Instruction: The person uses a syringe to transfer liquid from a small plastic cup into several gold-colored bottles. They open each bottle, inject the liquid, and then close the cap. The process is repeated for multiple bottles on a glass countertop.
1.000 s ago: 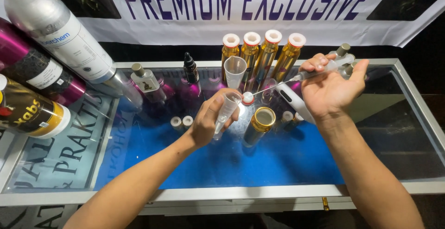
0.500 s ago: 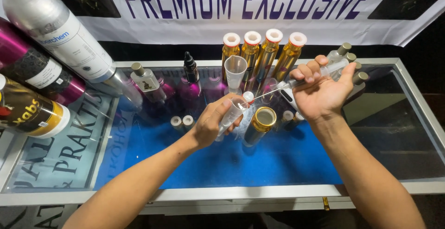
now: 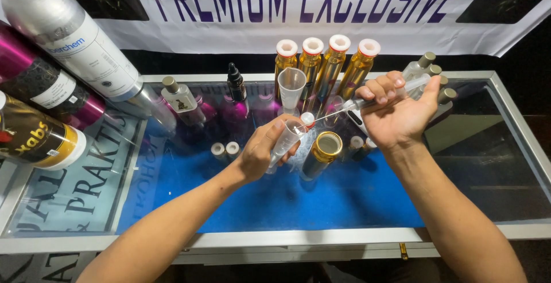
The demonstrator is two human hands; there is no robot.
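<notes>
My left hand (image 3: pixel 258 152) grips a small clear plastic cup (image 3: pixel 283 141), tilted with its mouth up and to the right. My right hand (image 3: pixel 396 110) holds a clear syringe (image 3: pixel 376 98) with a long thin needle; the needle tip reaches into the cup's mouth. Just right of the cup stands an open black bottle with a gold collar (image 3: pixel 322 154). A small white and red cap (image 3: pixel 307 119) sits behind the cup.
Four gold bottles with white caps (image 3: pixel 321 65) and a clear measuring cup (image 3: pixel 291 88) stand at the back of the glass counter (image 3: pixel 493 162). Large silver, magenta and black cans (image 3: pixel 51 71) lie at left. Small spray bottles (image 3: pixel 433 73) stand behind my right hand.
My right hand moved left and lowered the syringe, so the needle tip went from above the white cap into the cup's mouth. My left hand tilted the cup slightly.
</notes>
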